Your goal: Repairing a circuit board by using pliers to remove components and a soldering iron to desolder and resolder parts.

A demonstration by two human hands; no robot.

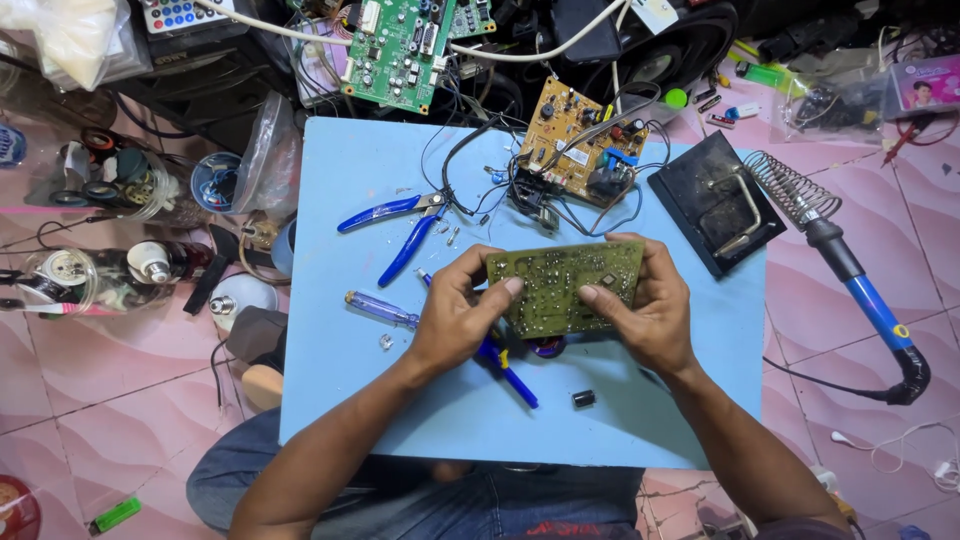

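A small black cylindrical capacitor [583, 398] lies nearest on the pale blue board [340, 400]. Above it, the left hand [458, 320] and right hand [648, 310] pinch a greenish rectangular circuit board [562, 285] by its ends. Farther left lie blue-handled pliers [400, 225]; far right, a blue-handled soldering iron [862, 290].

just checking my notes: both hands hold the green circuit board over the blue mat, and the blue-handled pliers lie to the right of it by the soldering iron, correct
Not quite. In the head view the left hand and right hand do hold the green circuit board over the blue mat, but the blue-handled pliers lie to its left, far from the soldering iron.
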